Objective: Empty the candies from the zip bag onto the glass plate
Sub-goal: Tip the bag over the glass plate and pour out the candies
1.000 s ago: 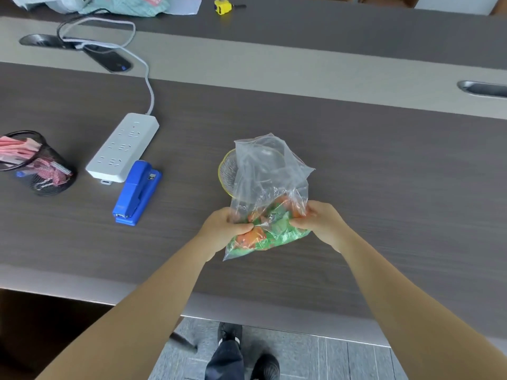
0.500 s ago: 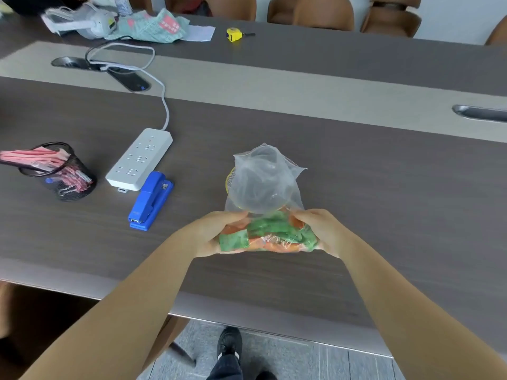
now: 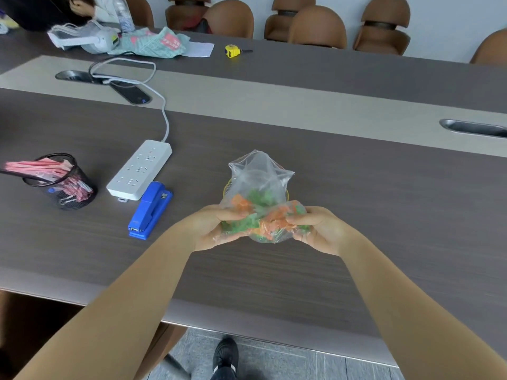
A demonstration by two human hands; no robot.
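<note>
A clear zip bag (image 3: 259,178) hangs between both hands above the dark table. Orange and green candies (image 3: 263,219) bunch in its near end. My left hand (image 3: 212,227) pinches the bag's left near corner and my right hand (image 3: 318,229) pinches the right near corner. The bag's far end points away from me, puffed up and empty. The glass plate (image 3: 227,185) with a yellow rim lies on the table right behind and under the bag; only slivers of its rim show on either side.
A blue stapler (image 3: 150,209) and a white power strip (image 3: 140,170) lie left of the bag. A black mesh cup (image 3: 64,187) with pink items stands further left. A person leans over the far left corner. The table's near edge (image 3: 247,316) runs below my forearms.
The bag has been turned from hanging tilted to lying flatter, and the candies have spread along the near end between my hands. The camera has tilted up, showing the chairs.
</note>
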